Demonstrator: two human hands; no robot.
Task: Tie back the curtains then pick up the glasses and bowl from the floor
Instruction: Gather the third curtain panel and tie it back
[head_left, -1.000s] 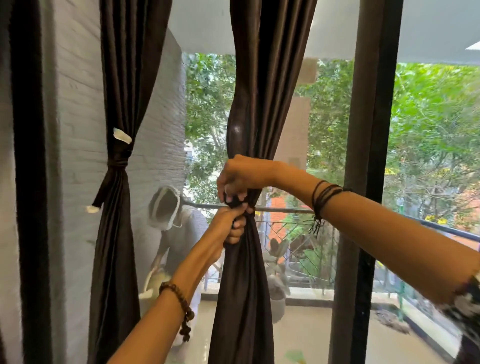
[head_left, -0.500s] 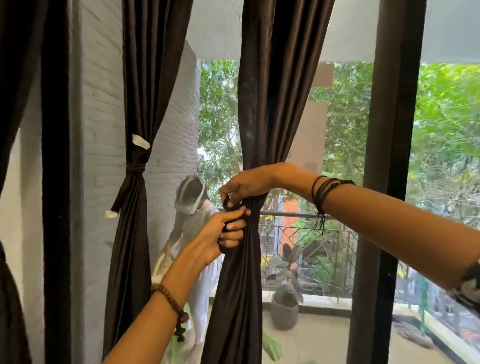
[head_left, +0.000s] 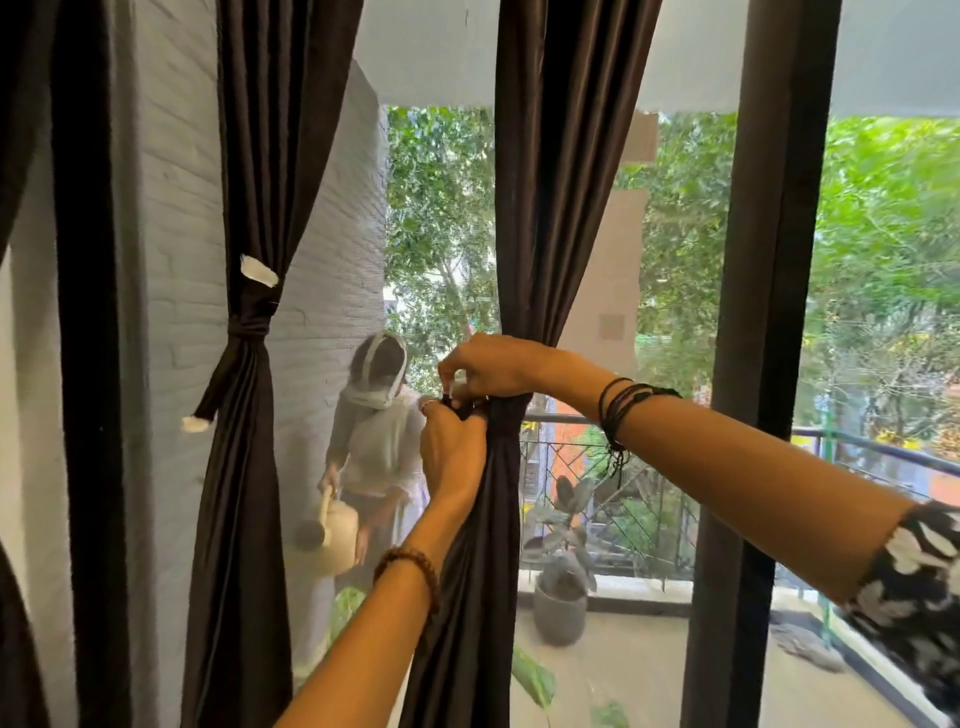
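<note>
While no writing shows, both hands' fingers, left hand (head_left: 451, 457) and right hand (head_left: 493, 366), pinch the curtain (head_left: 545, 218) tie.

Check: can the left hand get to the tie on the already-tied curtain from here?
Probably yes. The tied curtain's band hangs in the open with nothing before it, but the left hand is busy gripping the middle curtain.

home: curtains (head_left: 550, 208), balcony railing (head_left: 597, 467), potted plant (head_left: 561, 587).

A grey plant pot (head_left: 560, 613) stands on the pale balcony floor (head_left: 634, 670) beside the railing (head_left: 649, 499).
</note>
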